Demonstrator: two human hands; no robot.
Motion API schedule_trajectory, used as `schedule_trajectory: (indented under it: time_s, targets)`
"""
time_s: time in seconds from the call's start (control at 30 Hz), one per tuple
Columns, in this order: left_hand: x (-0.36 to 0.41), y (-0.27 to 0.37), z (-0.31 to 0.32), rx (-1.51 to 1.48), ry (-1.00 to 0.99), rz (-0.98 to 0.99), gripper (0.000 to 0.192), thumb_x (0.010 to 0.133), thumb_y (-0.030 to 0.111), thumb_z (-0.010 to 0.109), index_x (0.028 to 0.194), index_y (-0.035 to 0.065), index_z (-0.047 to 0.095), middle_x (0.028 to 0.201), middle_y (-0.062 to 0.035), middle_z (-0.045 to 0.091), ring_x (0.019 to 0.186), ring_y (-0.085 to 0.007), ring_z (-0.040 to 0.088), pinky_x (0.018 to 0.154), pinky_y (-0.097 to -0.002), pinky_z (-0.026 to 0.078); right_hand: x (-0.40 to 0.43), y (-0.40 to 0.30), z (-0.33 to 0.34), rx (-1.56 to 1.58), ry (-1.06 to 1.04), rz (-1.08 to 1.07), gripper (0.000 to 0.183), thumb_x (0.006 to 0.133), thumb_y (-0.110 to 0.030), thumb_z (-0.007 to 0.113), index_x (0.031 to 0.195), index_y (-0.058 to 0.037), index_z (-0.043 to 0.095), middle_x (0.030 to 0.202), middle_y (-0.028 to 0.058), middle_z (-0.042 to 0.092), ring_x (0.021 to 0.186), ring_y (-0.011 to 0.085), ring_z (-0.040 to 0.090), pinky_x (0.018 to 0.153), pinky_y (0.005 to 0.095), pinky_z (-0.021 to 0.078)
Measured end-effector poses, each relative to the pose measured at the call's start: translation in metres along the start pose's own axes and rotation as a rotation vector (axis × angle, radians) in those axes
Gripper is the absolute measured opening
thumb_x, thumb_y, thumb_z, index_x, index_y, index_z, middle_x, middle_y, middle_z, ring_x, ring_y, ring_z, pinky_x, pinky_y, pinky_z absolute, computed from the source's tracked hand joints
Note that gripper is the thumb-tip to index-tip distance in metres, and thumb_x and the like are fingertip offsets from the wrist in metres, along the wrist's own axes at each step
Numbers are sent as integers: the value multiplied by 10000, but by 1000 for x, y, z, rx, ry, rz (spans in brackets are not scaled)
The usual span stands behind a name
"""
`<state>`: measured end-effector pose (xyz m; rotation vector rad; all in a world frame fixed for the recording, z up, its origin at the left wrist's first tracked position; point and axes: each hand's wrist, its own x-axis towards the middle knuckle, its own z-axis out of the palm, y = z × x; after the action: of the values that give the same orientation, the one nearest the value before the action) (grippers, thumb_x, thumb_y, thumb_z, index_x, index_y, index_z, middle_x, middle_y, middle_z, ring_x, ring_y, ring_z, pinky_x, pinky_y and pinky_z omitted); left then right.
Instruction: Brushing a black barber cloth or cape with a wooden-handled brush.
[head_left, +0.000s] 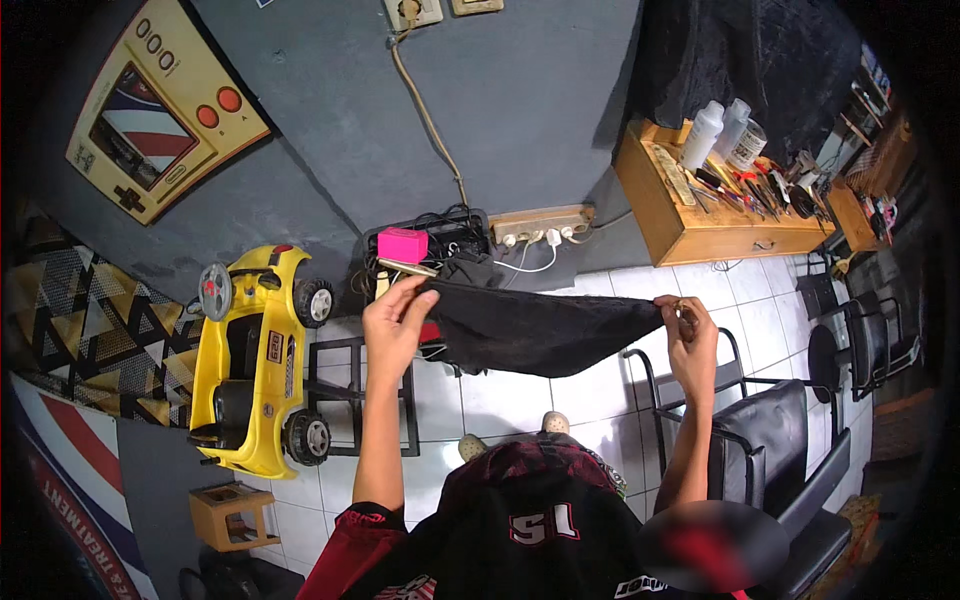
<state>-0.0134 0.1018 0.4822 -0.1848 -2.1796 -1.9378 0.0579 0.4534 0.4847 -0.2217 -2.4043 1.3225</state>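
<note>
A black cloth (540, 330) hangs stretched between my two hands, its lower edge sagging over the tiled floor. My left hand (397, 311) pinches its left corner between thumb and fingers. At the opposite corner, my right hand (688, 330) grips the cloth with bent fingertips. Just behind the left end of the cloth stands a dark crate (469, 223) filled with cables and dark fabric. A bright pink box (402, 244) rests on that crate, close above my left hand. The cloth hides part of the things beneath the crate.
A yellow ride-on toy car (255, 360) stands left, beside a black metal frame (360, 442). Black padded chairs (761, 427) stand close on my right. A wooden drawer cabinet (739, 236) bears bottles and tools. Plugs fill a power strip (541, 225) at the wall.
</note>
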Motion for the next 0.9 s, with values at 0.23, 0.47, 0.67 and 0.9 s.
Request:
schedule_trajectory:
  time_s: [0.23, 0.47, 0.67, 0.9]
  targets:
    - [-38, 40, 59, -78, -406, -64, 333, 776, -126, 592, 1075, -30, 484, 895, -105, 649, 858, -126, 614, 746, -232, 486, -29, -75, 42, 111, -283, -333, 396, 711, -96, 732, 1084, -44, 612, 1120, 131, 594, 835, 192, 633, 678, 294, 514]
    - [-44, 43, 69, -264, -360, -42, 186, 826, 21, 633, 997, -19, 570, 872, -57, 661, 824, -59, 588, 745, -190, 453, -44, -88, 69, 334, -176, -67, 181, 769, 0, 664, 940, -23, 614, 675, 61, 611, 573, 73, 534, 535, 204, 422]
    - [-57, 47, 70, -200, -275, -172, 190, 827, -13, 617, 1014, -39, 597, 912, -72, 660, 819, -71, 592, 715, -173, 450, -48, -82, 73, 162, -88, -236, 190, 750, 28, 661, 915, -41, 597, 807, 102, 642, 649, 92, 603, 551, 212, 446]
    - [-67, 46, 76, -229, -219, -18, 169, 833, -15, 609, 997, -48, 586, 901, -88, 657, 808, -75, 585, 707, -192, 459, -51, -81, 77, 595, -236, -51, 153, 757, 31, 651, 873, 5, 554, 866, 40, 603, 635, 32, 484, 553, 169, 387]
